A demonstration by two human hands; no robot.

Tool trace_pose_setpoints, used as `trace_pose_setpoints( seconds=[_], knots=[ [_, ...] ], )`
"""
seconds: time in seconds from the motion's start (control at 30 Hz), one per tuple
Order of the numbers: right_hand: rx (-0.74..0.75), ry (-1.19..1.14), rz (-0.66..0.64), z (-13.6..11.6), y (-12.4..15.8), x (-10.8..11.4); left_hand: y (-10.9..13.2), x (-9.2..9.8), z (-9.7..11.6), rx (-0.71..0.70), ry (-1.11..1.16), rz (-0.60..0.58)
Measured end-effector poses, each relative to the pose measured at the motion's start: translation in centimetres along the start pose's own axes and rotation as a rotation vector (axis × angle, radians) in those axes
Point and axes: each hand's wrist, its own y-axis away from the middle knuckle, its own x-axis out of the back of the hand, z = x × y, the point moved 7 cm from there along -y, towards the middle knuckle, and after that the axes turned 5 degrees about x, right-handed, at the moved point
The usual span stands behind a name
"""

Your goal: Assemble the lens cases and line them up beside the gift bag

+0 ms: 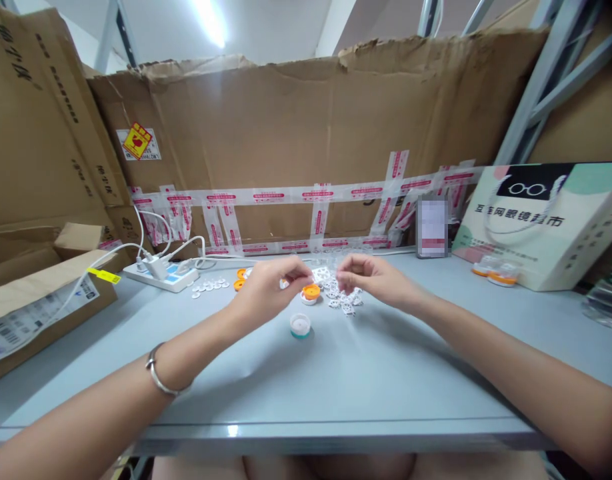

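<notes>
My left hand (272, 283) hovers over the grey table (336, 380) with its fingers pinched together on a small white piece that I cannot make out clearly. My right hand (370, 277) is pinched too, just above a heap of small white parts (342, 298). Between the hands sits an orange-topped cap (311, 293). A white cap with a teal rim (300, 325) lies nearer to me. A bracelet circles my left wrist.
A white power strip (159, 273) with plugs and cables lies at the back left, with flat white discs (209, 287) and orange caps (241, 279) beside it. Cardboard walls taped together stand behind. A printed paper bag (546, 227) and more orange caps (493, 273) are at the right.
</notes>
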Motion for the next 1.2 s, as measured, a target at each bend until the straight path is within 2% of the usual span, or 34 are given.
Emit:
trace_pose_setpoints(
  seconds=[0.1, 0.17, 0.27, 0.43, 0.7, 0.83, 1.03, 1.2],
  knots=[
    [-0.112, 0.428, -0.129, 2.0, -0.1, 1.3, -0.6, 0.7, -1.4, 0.029, 0.067, 0.057],
    [-0.164, 0.585, -0.192, 2.9, 0.1, 1.5, -0.4, 0.7, -2.7, 0.066, 0.095, 0.089],
    [-0.203, 0.696, -0.192, 3.3, 0.3, 1.0, 0.5, -0.2, -3.8, 0.088, 0.086, 0.065],
    [-0.211, 0.794, -0.161, 3.1, 0.5, -0.2, 1.2, -0.9, -3.1, 0.069, 0.081, 0.043],
    [-0.22, 0.603, -0.221, 3.4, 0.7, -0.5, 1.5, -1.2, -2.5, 0.032, 0.099, 0.009],
    [-0.186, 0.511, -0.23, 2.6, 0.7, -0.3, 1.7, -1.3, -2.5, -0.003, 0.101, -0.001],
    [-0.114, 0.179, -0.038, -0.1, 0.7, 0.4, 1.7, -1.5, -2.4, -0.012, 0.101, -0.013],
    [-0.059, -0.031, 0.059, -0.1, 0.5, 0.5, 1.8, -1.9, -2.4, 0.01, 0.108, -0.05]
  ],
)
